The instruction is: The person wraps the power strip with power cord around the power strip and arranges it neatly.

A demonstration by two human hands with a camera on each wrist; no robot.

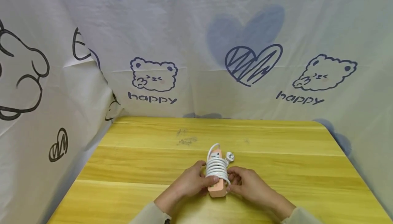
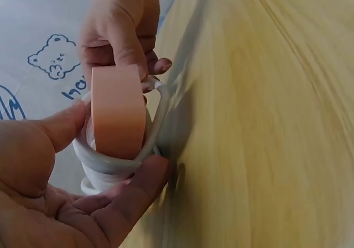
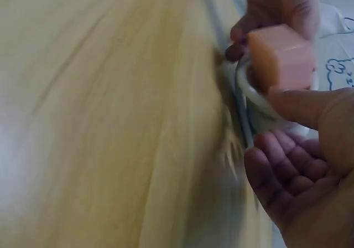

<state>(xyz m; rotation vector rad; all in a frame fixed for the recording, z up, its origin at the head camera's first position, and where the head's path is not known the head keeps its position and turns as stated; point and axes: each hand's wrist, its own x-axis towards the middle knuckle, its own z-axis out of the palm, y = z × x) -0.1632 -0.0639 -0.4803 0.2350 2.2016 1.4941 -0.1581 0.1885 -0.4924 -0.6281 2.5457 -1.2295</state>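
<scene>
A peach-coloured power strip (image 1: 217,190) lies lengthwise in front of me, wrapped in several turns of white cord (image 1: 216,168). Its white plug (image 1: 230,156) sticks out past the far right side of the coil. My left hand (image 1: 196,180) grips the wrapped strip from the left, thumb over the top. In the left wrist view the end of the strip (image 2: 117,109) pokes out of a loose cord loop. My right hand (image 1: 245,184) is at the strip's right side, pinching the cord near its closer end. Its thumb lies by the loop (image 3: 254,93) in the right wrist view.
Both hands work over a yellow wood-grain table (image 1: 138,164). Dark scuff marks (image 1: 187,140) show on its far part. A pale cloth (image 1: 199,39) printed with hearts and bears hangs behind the table and along its sides.
</scene>
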